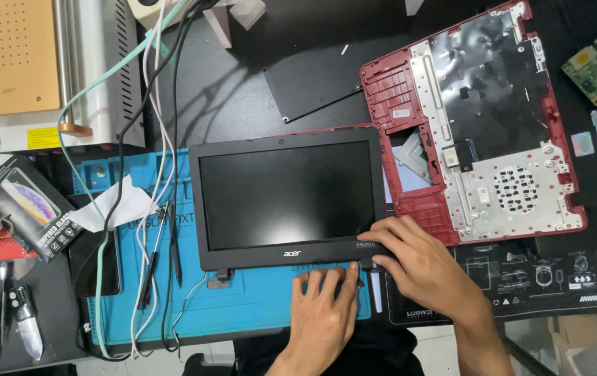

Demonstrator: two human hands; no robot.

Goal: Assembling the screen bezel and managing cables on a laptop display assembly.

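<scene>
Dark surface (243, 90), with a blue work mat (270, 306) under the fingers (326, 278) and a black printed mat (542, 278) just right of them. Directly on top: a laptop screen panel (284, 195) touching the fingers, a red laptop case (479, 125) up right, cables (159, 174) and a white machine (41, 69) far left.

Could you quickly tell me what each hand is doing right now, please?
Left hand: open, fingertips on the screen panel's bottom edge.
Right hand: fingers curled, pressing the panel's lower right corner.
</scene>
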